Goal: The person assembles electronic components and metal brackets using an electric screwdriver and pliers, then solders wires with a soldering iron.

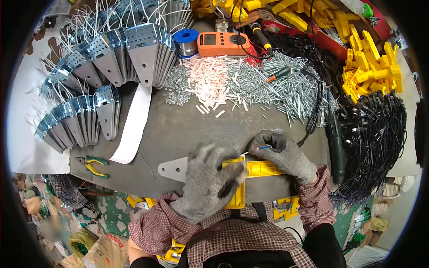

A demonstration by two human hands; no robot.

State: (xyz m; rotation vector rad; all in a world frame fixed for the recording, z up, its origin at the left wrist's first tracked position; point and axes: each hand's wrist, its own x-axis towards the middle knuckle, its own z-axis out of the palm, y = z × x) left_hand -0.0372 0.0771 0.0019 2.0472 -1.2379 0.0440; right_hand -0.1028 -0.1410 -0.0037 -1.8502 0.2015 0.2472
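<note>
The yellow plastic part [254,172] lies low in the frame's centre, on a grey metal plate [172,169], near the bench edge within close reach. The left hand [210,181], gloved, presses down on the part, apparently steadying it. The right hand [281,154] pinches a thin wire [260,147] at the part's upper edge. Screws [272,82] and white sleeves [208,78] are heaped above; pliers [94,165] lie at lower left.
</note>
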